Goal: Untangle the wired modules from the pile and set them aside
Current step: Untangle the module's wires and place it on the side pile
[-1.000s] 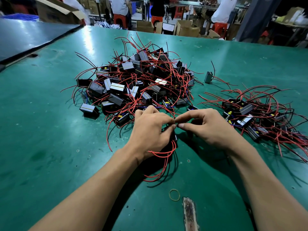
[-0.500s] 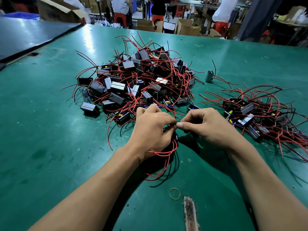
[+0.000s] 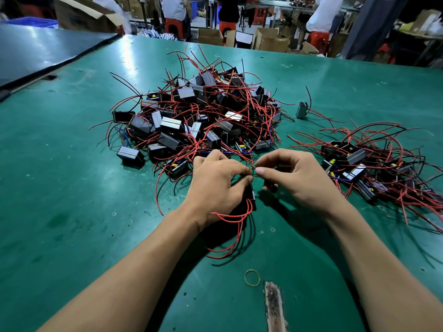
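Head view looks down on a big green table that fills pretty much everything, with cardboard boxes and people on red stools way at the back. Dead centre sits the main pile: loads of little black modules with striped tops, all knotted up in red and black leads. Off to the right, well apart from it, is the smaller set-aside heap, with its wires fanning out loosely.

Both bare hands meet just in front of the main pile. The left hand is curled over a black module, gripping it against the table, and that module's red leads loop out from under the wrist toward the person. The right hand has thumb and forefinger pinched on a thin red wire right next to the left fingertips, with the other fingers curled underneath.

A lone grey module stands by itself between the two heaps, further back. A worn brownish strip marks the mat at the near edge, and just beside it lies a yellow rubber band, flat on the mat.
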`<state>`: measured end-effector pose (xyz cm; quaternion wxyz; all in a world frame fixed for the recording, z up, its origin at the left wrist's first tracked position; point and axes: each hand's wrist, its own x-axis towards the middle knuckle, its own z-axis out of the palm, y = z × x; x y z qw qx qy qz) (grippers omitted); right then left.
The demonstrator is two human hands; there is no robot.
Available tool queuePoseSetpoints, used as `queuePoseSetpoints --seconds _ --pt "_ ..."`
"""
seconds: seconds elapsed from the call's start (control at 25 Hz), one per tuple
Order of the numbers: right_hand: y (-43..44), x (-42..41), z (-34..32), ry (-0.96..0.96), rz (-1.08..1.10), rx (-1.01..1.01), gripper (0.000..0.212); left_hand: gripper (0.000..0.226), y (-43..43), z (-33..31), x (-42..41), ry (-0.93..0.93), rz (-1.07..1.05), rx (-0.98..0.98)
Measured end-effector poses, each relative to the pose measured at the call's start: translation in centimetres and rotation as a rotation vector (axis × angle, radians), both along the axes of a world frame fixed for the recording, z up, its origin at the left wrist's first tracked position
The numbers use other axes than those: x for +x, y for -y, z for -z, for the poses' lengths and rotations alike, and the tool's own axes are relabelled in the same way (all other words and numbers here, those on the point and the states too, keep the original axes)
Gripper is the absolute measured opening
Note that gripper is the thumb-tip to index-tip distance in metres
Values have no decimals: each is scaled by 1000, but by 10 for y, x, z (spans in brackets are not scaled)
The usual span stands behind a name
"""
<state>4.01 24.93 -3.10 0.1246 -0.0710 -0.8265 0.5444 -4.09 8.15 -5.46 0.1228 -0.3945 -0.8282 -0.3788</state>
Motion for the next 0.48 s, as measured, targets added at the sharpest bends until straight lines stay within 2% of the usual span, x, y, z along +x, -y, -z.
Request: queuePoseSetpoints --seconds 0.12,0.36,0.48 --pt "1 0 5 -46 -7 127 11 8 0 1 -2 51 -9 40" --pt "5 0 5 -31 3 311 4 16 2 1 -2 62 -18 58" --pt "9 -2 4 39 38 354 17 26 1 0 1 66 -37 49"
